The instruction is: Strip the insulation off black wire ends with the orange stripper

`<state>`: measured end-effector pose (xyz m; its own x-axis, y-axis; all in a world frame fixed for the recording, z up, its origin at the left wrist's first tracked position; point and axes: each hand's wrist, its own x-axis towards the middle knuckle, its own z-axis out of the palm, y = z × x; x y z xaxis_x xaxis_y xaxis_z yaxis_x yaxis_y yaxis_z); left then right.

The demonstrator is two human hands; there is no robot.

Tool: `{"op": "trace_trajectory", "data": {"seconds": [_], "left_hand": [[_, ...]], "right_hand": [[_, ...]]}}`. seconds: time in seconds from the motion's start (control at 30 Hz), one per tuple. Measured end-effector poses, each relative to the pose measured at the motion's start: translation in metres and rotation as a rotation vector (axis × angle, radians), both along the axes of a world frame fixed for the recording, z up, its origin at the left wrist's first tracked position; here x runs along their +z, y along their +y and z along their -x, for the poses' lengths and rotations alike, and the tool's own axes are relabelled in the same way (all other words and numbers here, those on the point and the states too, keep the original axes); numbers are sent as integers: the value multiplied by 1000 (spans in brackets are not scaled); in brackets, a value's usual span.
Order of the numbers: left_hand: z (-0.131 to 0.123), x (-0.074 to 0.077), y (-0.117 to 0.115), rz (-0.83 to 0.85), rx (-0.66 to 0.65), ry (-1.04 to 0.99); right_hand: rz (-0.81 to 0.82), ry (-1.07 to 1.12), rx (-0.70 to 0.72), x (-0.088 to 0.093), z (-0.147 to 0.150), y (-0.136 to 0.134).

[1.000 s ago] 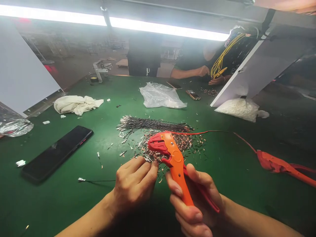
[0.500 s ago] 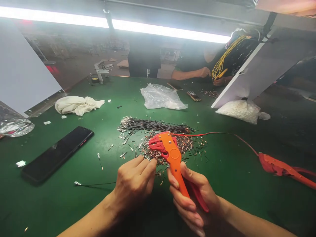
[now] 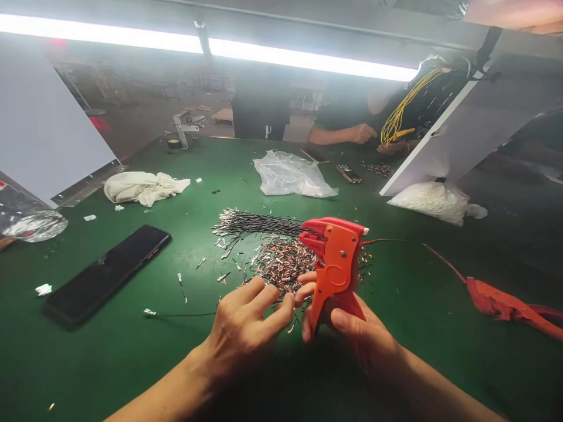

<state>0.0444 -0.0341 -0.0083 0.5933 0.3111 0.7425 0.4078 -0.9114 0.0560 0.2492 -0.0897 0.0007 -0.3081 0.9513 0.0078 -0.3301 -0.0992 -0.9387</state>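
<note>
Green table (image 3: 229,181) under tube lights (image 3: 308,58) bears black wires (image 3: 268,224).

A green-topped table (image 3: 101,357) spreads across the near scene, its far edge meeting a dim, hazy room. Overhead, a long bright tube light (image 3: 312,57) hangs in two lengths beneath a grey beam (image 3: 334,26). A slanted white panel (image 3: 48,123) stands at left, another pale panel (image 3: 488,123) at right. Beyond, a brownish floor (image 3: 149,117) holds blurred furniture (image 3: 112,88) and a low, flat, light-brown platform (image 3: 222,115).
</note>
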Motion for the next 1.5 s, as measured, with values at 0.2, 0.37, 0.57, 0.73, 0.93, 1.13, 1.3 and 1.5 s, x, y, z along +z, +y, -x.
{"op": "trace_trajectory", "data": {"seconds": [0.2, 0.37, 0.57, 0.73, 0.93, 1.13, 1.3, 1.5], "left_hand": [[1, 1, 2, 45, 50, -44], [2, -4, 5, 97, 49, -18], [1, -9, 10, 71, 79, -32], [0, -15, 13, 90, 147, -7], [2, -18, 14, 115, 211, -33], [0, -24, 13, 109, 305, -135], [0, -23, 12, 109, 312, -200], [3, -17, 3, 31, 256, -230]], "right_hand": [[57, 29, 183, -7, 4, -1], [53, 43, 143, -12, 5, -1], [-11, 40, 85, -23, 6, 7], [-64, -19, 108, -31, 5, 14], [-139, -91, -13, -27, 1, 18], [-113, -79, -140, -34, -4, 26], [-151, -135, -241, -32, -3, 27], [-204, -173, -265, -23, 1, 21]]}}
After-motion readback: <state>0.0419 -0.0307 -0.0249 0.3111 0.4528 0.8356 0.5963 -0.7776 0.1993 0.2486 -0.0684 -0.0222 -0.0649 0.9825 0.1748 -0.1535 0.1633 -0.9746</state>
